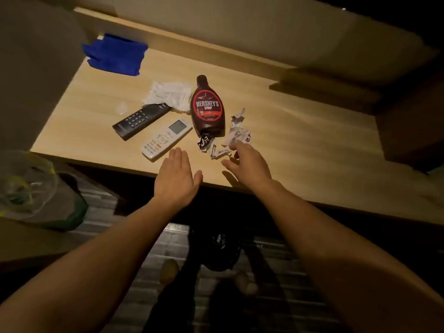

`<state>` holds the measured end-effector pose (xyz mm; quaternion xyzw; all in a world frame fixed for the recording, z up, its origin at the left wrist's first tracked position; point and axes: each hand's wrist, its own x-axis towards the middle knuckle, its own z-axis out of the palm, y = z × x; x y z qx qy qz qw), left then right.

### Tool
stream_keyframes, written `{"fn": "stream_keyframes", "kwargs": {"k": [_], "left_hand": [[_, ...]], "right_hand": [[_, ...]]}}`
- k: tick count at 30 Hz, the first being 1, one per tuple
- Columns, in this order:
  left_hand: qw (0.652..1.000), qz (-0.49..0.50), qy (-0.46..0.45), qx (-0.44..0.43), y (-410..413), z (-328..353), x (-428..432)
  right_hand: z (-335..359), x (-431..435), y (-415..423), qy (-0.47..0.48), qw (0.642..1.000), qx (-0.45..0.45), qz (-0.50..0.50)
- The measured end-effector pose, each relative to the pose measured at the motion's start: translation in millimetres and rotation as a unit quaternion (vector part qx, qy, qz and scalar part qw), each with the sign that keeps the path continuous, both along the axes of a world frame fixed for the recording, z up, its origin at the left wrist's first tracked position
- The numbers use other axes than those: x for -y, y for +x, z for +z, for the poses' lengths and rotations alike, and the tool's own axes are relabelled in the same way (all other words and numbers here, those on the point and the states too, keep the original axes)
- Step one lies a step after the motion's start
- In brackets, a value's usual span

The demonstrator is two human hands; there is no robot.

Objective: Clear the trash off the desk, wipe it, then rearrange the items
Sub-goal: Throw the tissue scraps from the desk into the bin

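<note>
On the light wooden desk (300, 140) lie a brown syrup bottle (208, 109), a black remote (141, 120), a white remote (167, 138) and a crumpled white tissue (169, 94). Torn white and black wrappers (236, 134) are scattered just below and right of the bottle. My right hand (247, 164) hovers over the desk's front edge, fingers spread, fingertips touching the wrappers. My left hand (176, 176) is flat and holds nothing, just below the white remote. A blue cloth (115, 54) sits at the far left corner.
A small clear plastic scrap (121, 108) lies left of the black remote. A bin with a black liner (216, 248) stands on the floor under the desk edge. A clear bag over a green container (36, 188) sits at the left. Dark shelving overhangs the right.
</note>
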<state>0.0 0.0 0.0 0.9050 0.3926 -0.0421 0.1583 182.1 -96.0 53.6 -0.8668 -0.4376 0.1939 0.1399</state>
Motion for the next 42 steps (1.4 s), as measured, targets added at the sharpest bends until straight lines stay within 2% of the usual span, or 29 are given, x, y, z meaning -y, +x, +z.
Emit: {"fn": "stream_keyframes", "kwargs": {"k": [7,17,27,32,37,42], "left_hand": [[0.992,0.067,0.087,0.056,8.0,-47.3,14.8],[0.981,0.084,0.163,0.063,12.4,-57.2,14.5],[0.980,0.085,0.167,0.072,12.4,-57.2,14.8],[0.979,0.087,0.167,0.075,10.8,-57.9,20.8],[0.978,0.094,0.168,0.079,12.4,-57.6,20.9],[0.978,0.097,0.166,0.081,12.6,-59.1,21.0]], "right_hand": [[-56.6,-14.8,19.8,0.054,0.996,0.033,0.063],[-73.3,1.9,32.6,0.167,0.974,0.061,0.138],[-74.3,111.3,-1.5,0.254,0.950,-0.056,0.173],[-107.0,166.5,-26.3,0.173,0.960,-0.093,0.200],[-158.5,185.9,-28.3,0.025,0.979,-0.064,0.192],[-190.5,187.5,-18.9,-0.108,0.974,-0.042,0.194]]}}
